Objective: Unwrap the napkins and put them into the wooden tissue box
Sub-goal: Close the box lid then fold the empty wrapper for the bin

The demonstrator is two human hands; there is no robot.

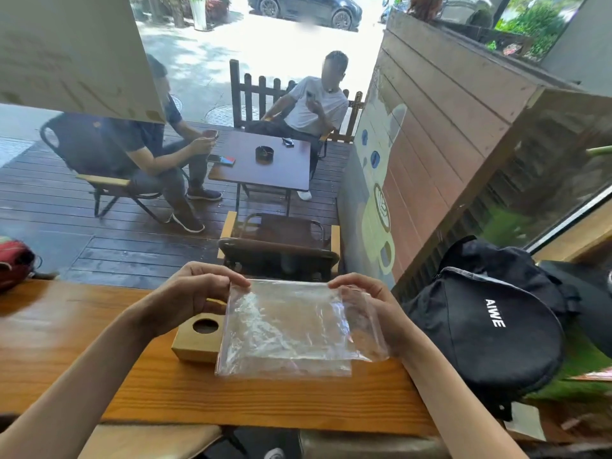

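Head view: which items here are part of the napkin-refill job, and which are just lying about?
Job:
- clear plastic wrapper, held at its top corners by the left hand and right hand
- wooden tissue box, partly behind the wrapper

Lying about:
- black bag on the right
- red bag at the left edge
- wooden counter underneath

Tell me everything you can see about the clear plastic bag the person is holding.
The clear plastic bag is a thin, crinkled, glossy wrapper that looks empty. The left hand and right hand pinch its top corners, holding it upright and spread. Its bottom edge reaches the wooden table, and it hides part of the wooden tissue box behind it.
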